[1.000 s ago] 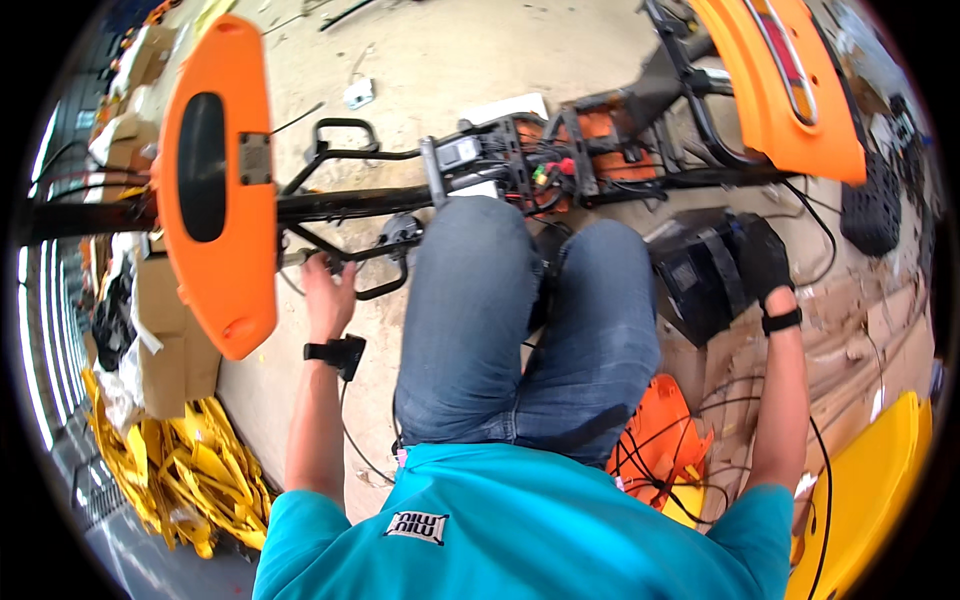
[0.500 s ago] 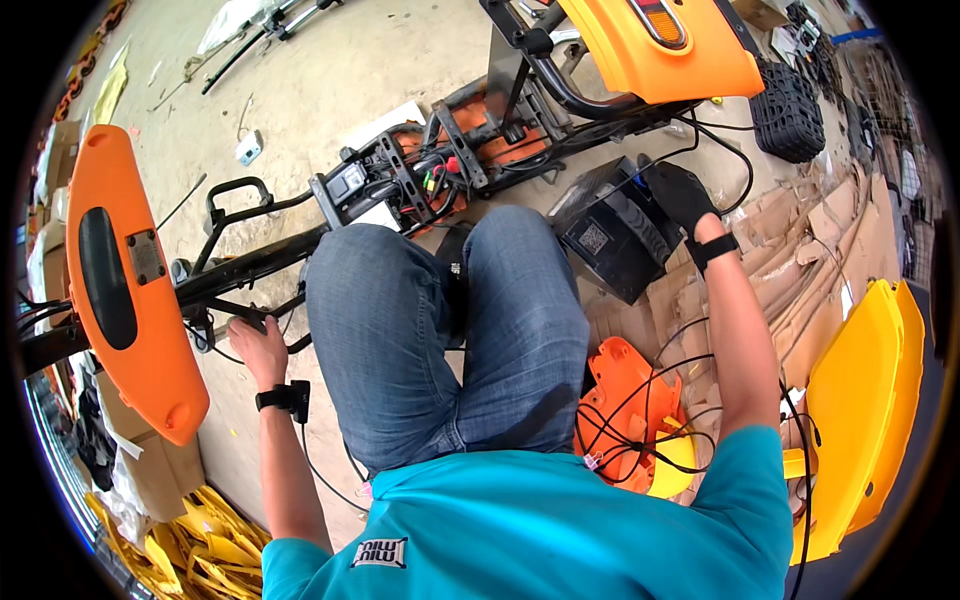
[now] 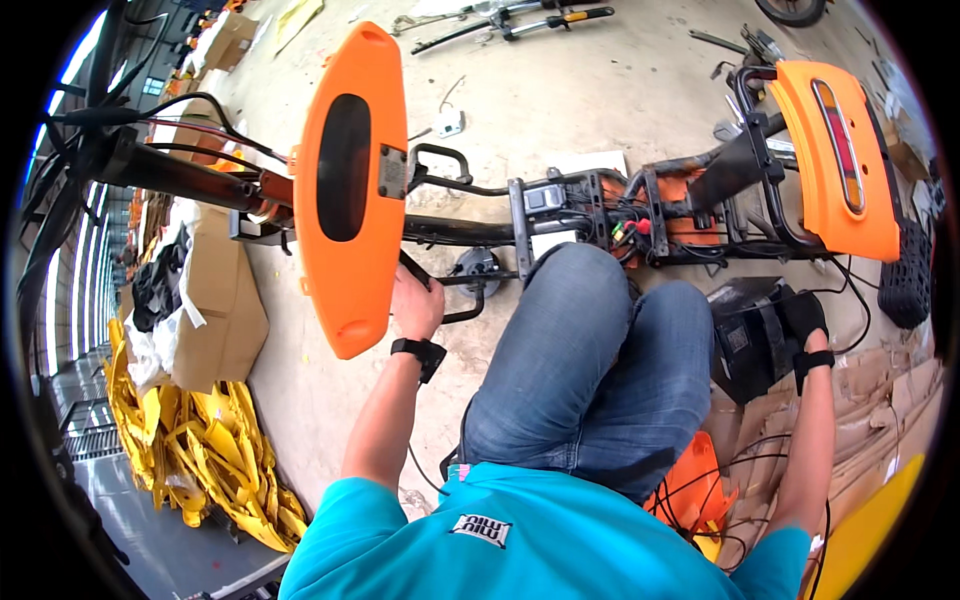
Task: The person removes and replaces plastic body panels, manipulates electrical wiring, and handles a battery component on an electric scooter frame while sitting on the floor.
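My left hand (image 3: 417, 305) grips a black metal tube (image 3: 462, 312) of the vehicle frame, its fingertips partly hidden by the tube and the upright orange front panel (image 3: 350, 286). My right hand (image 3: 806, 318), in a black glove, holds the black box (image 3: 744, 340) at its strap end, with cables beside it. The open frame (image 3: 459, 229) lies across the floor beyond my knees, with wiring and orange parts at its middle. An orange rear cover (image 3: 815, 210) with a red light strip is on its right end.
Yellow panels (image 3: 205, 451) are piled at lower left beside cardboard boxes (image 3: 218, 317). An orange shell (image 3: 690, 470) with cables lies by my hip, on flattened cardboard (image 3: 890, 410) near a yellow panel (image 3: 875, 530). A black basket (image 3: 904, 272), loose bars (image 3: 510, 25) and a wheel (image 3: 791, 10) are farther off.
The view swung and swung back, so the scene now sits further right in the picture, showing more of the black steering column. Both hands keep their holds on the tube and box.
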Motion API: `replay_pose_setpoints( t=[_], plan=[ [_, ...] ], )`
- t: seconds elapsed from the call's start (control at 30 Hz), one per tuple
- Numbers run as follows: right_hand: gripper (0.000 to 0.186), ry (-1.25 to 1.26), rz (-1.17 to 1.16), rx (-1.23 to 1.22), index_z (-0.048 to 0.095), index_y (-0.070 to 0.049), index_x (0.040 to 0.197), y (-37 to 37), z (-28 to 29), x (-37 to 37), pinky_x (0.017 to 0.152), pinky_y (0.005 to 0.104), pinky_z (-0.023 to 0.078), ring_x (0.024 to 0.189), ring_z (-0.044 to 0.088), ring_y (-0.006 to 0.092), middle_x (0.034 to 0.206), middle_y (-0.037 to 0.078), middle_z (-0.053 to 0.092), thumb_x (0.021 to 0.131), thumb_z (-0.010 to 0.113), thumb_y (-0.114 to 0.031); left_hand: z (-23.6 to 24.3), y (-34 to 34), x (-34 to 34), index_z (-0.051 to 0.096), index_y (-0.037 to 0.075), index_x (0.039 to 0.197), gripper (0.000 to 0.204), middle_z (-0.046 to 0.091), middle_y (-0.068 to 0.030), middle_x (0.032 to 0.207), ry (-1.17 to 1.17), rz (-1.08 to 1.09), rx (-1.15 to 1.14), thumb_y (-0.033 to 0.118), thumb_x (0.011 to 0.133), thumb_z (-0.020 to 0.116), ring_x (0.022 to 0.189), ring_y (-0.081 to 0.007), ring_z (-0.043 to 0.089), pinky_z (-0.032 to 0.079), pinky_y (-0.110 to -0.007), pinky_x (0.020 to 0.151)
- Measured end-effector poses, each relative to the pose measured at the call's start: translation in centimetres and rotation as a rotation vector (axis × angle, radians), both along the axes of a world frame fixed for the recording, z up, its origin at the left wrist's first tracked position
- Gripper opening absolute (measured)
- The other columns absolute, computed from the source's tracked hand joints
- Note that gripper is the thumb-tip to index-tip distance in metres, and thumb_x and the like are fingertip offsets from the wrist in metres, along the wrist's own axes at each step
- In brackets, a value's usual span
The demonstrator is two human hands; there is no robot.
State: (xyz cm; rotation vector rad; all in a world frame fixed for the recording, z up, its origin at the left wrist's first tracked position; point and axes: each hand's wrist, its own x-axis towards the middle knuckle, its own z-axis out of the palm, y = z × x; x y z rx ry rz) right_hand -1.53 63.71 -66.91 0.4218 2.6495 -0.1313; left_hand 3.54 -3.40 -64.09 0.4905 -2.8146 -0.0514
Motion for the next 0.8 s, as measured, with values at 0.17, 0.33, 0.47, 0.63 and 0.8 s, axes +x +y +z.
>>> replay_pose_setpoints(
  t=[0.17,0.33,0.47,0.63,0.8],
  plan=[
    [0.051,-0.025,-0.042,-0.002,0.069,-0.013,0.095,0.0,1.0,0.2,0.074,0.0476,0.046,0.080,0.062,0.0398,0.082,0.022,0.065,0.090,0.042,-0.055,0.0,0.1,0.5,0.042,-0.005,0.091,0.033,0.046,-0.0241,0.095,0.028,-0.003,-0.011,0.013,0.072,0.062,0.092,-0.0418,0.044,0.036,-0.051,0.082],
    [0.052,-0.006,0.020,0.016,0.069,-0.011,0.093,0.9,-2.0,-0.8,0.073,0.0471,0.046,0.078,0.063,0.0395,0.080,0.022,0.065,0.090,0.042,-0.055,0.5,0.3,0.3,0.042,-0.004,0.091,0.033,0.045,-0.0241,0.094,0.008,0.031,-0.007,0.014,0.072,0.062,0.093,-0.0419,0.044,0.036,-0.050,0.083],
    [0.052,0.028,0.095,0.061,0.069,-0.010,0.091,3.2,-5.0,-0.9,0.071,0.0467,0.046,0.077,0.063,0.0393,0.079,0.021,0.066,0.090,0.043,-0.055,-1.4,-1.0,-0.3,0.045,-0.007,0.098,0.042,0.048,-0.0259,0.099,0.002,-0.090,-0.140,0.021,0.072,0.063,0.100,-0.0428,0.044,0.034,-0.051,0.089],
    [0.044,0.116,0.374,-0.114,0.068,-0.006,0.085,-1.0,-0.3,-0.7,0.064,0.0441,0.048,0.071,0.064,0.0348,0.076,0.019,0.065,0.091,0.046,-0.043,-0.2,0.5,0.0,0.049,-0.008,0.087,0.033,0.051,-0.0256,0.088,-0.037,-0.041,-0.006,0.017,0.072,0.064,0.090,-0.0437,0.048,0.037,-0.050,0.080],
    [0.059,-0.009,-0.322,-0.459,0.067,0.003,0.095,-3.5,3.9,-1.2,0.079,0.0394,0.047,0.090,0.064,0.0338,0.091,0.023,0.067,0.087,0.046,-0.052,0.1,1.0,-0.2,0.041,-0.011,0.104,0.043,0.046,-0.0282,0.104,-0.108,0.049,-0.041,0.014,0.074,0.058,0.105,-0.0448,0.042,0.033,-0.051,0.093]
  ],
)
